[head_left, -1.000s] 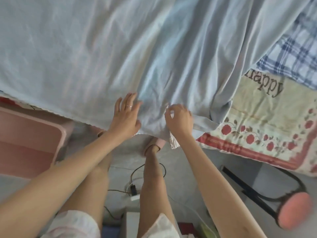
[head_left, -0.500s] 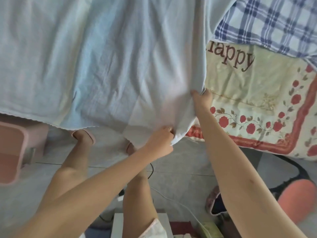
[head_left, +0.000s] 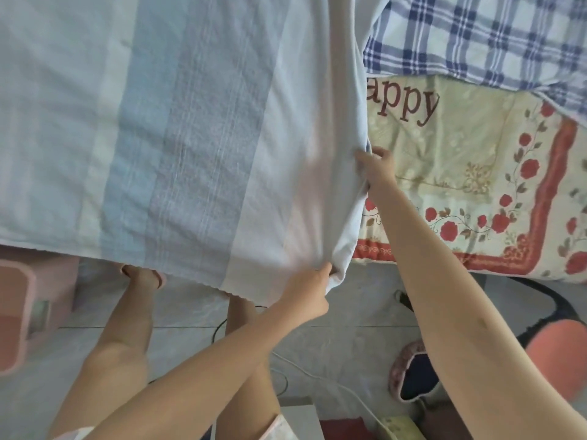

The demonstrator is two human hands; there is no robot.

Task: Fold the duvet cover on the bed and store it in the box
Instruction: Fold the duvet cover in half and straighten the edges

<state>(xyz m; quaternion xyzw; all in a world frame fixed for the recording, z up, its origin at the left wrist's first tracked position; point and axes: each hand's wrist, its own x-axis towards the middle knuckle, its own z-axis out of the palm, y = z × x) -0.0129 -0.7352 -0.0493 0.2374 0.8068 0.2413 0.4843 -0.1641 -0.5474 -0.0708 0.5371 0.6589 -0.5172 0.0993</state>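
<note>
- At centre right, the right hand (head_left: 378,168) clamps the duvet cover (head_left: 190,138) by its side edge; the left hand (head_left: 309,292), lower, pinches its corner.
- Cover spreads away to the upper left of both grips.

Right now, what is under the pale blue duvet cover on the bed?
A flowered quilt shows beside the duvet cover and seems to run under its right edge. What lies beneath the rest is hidden.

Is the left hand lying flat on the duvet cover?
No, the left hand pinches the lower corner of the duvet cover, while the right hand grips its side edge.
</note>
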